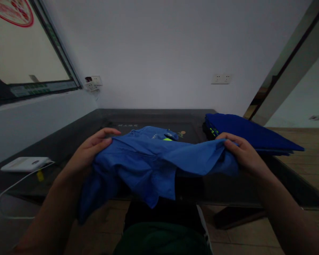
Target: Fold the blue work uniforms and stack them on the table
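A light blue cloth garment [149, 159] is stretched between my two hands above the front part of the dark table. My left hand [97, 143] pinches its upper left edge between thumb and fingers. At the other end, my right hand [239, 150] grips the upper right edge. The lower part of the cloth hangs in loose folds past the table's front edge. Behind it, more blue fabric [151, 132] with pale printing and a yellow-green patch lies on the table; whether it belongs to the same garment is hidden.
Folded dark blue cloths [244, 132] are stacked at the right of the dark table [114, 115]. A white power bank [25, 164] with a white cable lies at the left edge. Wall sockets [221, 79] are behind, and a window is at the upper left.
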`<state>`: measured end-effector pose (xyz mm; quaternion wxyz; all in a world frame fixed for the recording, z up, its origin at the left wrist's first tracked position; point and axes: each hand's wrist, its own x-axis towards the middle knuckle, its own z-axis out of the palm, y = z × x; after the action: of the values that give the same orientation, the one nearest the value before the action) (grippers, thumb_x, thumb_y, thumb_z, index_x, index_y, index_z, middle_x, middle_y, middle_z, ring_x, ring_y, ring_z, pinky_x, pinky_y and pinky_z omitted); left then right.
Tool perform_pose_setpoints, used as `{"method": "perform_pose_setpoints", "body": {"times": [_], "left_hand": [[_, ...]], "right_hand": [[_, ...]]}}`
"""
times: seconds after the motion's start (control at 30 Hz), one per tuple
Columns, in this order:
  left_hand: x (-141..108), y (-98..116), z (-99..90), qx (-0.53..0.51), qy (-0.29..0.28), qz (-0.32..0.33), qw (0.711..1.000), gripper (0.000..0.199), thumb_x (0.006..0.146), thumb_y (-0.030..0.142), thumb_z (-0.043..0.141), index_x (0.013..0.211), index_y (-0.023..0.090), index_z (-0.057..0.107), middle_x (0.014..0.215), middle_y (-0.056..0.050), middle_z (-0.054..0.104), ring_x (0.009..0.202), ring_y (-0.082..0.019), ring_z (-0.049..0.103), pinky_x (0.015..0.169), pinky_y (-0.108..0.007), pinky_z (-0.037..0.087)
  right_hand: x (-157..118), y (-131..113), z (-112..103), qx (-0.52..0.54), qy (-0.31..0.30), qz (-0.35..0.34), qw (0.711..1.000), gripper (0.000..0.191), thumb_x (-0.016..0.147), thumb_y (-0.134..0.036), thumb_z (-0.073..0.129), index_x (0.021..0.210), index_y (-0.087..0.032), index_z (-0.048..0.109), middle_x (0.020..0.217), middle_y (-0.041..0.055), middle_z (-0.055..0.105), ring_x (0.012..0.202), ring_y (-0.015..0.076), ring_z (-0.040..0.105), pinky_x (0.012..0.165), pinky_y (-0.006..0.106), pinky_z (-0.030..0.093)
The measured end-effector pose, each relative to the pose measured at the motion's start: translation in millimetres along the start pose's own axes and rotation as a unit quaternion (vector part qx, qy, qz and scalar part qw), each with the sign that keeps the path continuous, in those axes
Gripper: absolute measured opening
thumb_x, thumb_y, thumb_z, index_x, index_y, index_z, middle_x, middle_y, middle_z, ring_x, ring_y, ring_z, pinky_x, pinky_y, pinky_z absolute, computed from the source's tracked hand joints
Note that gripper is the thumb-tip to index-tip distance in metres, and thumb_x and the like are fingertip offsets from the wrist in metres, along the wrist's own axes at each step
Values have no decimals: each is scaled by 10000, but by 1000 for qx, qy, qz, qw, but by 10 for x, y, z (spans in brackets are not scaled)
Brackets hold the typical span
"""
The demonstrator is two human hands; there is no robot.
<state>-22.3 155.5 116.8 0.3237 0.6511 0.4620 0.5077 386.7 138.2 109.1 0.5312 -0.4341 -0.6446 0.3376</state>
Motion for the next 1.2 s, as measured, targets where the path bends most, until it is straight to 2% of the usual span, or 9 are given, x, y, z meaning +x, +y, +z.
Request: {"method": "perform_pose_setpoints", "body": {"times": [0.13, 0.27, 0.33, 0.4, 0.6, 0.7, 0.8, 1.0, 1.2], "left_hand": [[513, -328, 86, 35, -64, -58, 996, 389, 802, 377, 582, 1152, 207, 572, 888, -26, 664, 707, -169, 620, 638, -279, 516], [960, -997, 298, 326, -50, -8, 944, 215, 789, 257, 535, 932, 152, 656, 946, -107, 682, 945, -270, 633, 906, -418, 479], [990, -1219, 341, 361, -67, 59, 928, 269, 821, 278, 499, 1003, 152, 653, 1077, -124, 665, 1057, -276, 604, 987, -435, 437], [907, -1298, 332, 345, -112, 126, 923, 355, 865, 335, 464, 1135, 161, 615, 1210, -118, 620, 1157, -264, 557, 1047, -436, 397], [676, -1101, 288, 322, -299, 185, 879, 544, 890, 324, 488, 1419, 257, 380, 1495, -59, 379, 1379, -237, 337, 1158, -472, 212], [731, -1067, 406, 349, -327, 187, 858, 573, 887, 293, 503, 1437, 281, 344, 1523, -62, 329, 1406, -262, 284, 1153, -556, 116], [797, -1119, 590, 364, -333, 195, 848, 530, 874, 304, 537, 1386, 253, 413, 1432, -86, 464, 1327, -257, 415, 1139, -527, 199], [766, -1108, 720, 312, -247, 240, 885, 227, 914, 326, 473, 1018, 176, 608, 1056, -88, 657, 1015, -224, 600, 927, -363, 461], [897, -448, 407, 207, -72, 248, 944, 421, 928, 508, 389, 717, 179, 543, 724, -5, 580, 717, -163, 540, 716, -308, 481]], "right_hand": [[385, -35, 119, -77, -24, -20, 997, 423, 746, -605, 629, 767, -182, 618, 737, 13, 602, 662, 146, 553, 617, 248, 437], [929, 569, 311, -300, -53, 9, 952, 322, 841, -443, 578, 940, -151, 669, 918, 93, 686, 847, 210, 629, 777, 297, 469], [1043, 929, 286, -376, -51, 45, 924, 379, 848, -398, 593, 1126, -145, 634, 920, 113, 702, 835, 226, 645, 771, 315, 483], [997, 1193, 148, -381, -39, 56, 922, 413, 870, -375, 568, 1212, -145, 595, 965, 127, 705, 861, 229, 655, 778, 319, 494], [415, 1241, -364, -274, -94, 76, 954, 416, 808, -399, 605, 1139, -153, 654, 1029, 117, 706, 900, 237, 668, 797, 336, 527], [260, 1193, -328, -244, -134, 72, 958, 447, 770, -422, 630, 1130, -159, 664, 1052, 111, 708, 975, 252, 657, 867, 357, 513], [275, 1269, -132, -271, -132, 64, 951, 412, 779, -415, 601, 1082, -148, 685, 1123, 131, 689, 1043, 278, 634, 931, 388, 473], [405, 1382, 169, -237, -138, 60, 960, 207, 674, -270, 638, 851, -177, 692, 929, 79, 724, 917, 287, 645, 854, 395, 470], [579, 810, 98, -99, -71, 20, 992, 223, 706, -365, 635, 823, -187, 567, 783, 1, 603, 737, 172, 569, 618, 263, 435]]}}
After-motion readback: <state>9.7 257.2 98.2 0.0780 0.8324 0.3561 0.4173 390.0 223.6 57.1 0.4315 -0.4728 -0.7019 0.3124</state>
